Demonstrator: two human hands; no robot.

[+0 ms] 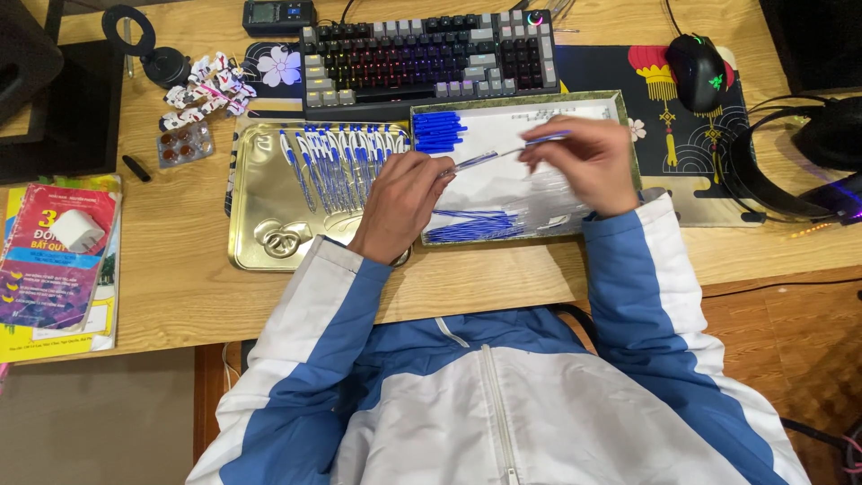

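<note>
Over 2 trays, left hand [398,202], right hand [585,162] pinching 1 pen [489,159] (both closed).

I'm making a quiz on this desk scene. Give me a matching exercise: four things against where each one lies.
Things:
1. computer mouse
2. keyboard
3. gold tray
4. books

Places:
A. at the desk's left edge
B. under the left hand, holding a row of pens
C. at the top right, on the patterned mat
D. at the top middle, behind the two trays

Pairs: 1-C, 2-D, 3-B, 4-A
</note>
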